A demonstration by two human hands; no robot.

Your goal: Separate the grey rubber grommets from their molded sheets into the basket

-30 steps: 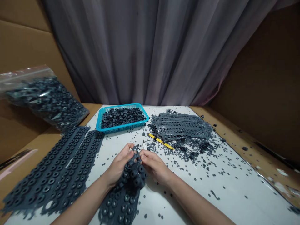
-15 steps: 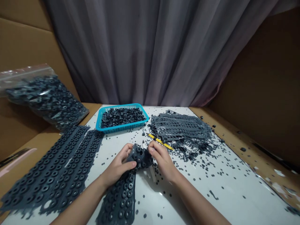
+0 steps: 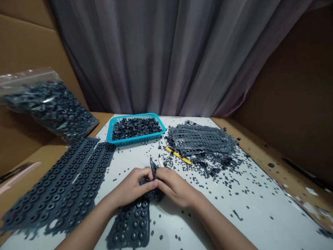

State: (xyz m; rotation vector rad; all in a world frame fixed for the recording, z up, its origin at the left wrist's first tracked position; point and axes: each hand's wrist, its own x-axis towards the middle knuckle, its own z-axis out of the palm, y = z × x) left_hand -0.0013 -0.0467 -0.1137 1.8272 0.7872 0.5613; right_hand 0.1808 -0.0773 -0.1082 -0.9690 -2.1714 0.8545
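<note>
Left hand (image 3: 132, 187): clenched, fingers curled around a bunched end of a dark grey rubber sheet (image 3: 153, 170), grasping it from the near left. Right hand (image 3: 177, 187): likewise closed on the same bunch, grasping it from the near right, fingertips meeting those of the left hand. The bunch sits between both hands, and a pointed rubber flap stands up out of the grip. Its exact hold is partly hidden by the fingers. Attached strip of moulded rubber rings (image 3: 132, 222): runs from the bunch toward the person, lying flat on the white counter (image 3: 234, 208) just below the hands. Good handling here means pinching close to the thin web, with the hands tight together, so that the strain stays on the web and not on the rings. Small pale blade (image 3: 159, 160): just ahead of the right hand. Yellow-handled craft knife (image 3: 178, 156): farther ahead of the right hand. Stack of punched grey rubber sheets (image 3: 200, 140): beyond the right hand, amid loose rings. Two long rubber sheets (image 3: 57, 184): flat, left of the left hand. Blue plastic basket (image 3: 135, 115): ahead of both hands, filled with rubber rings (image 3: 136, 128). Clear zip bag of rings (image 3: 49, 107): far beyond the left hand.
</note>
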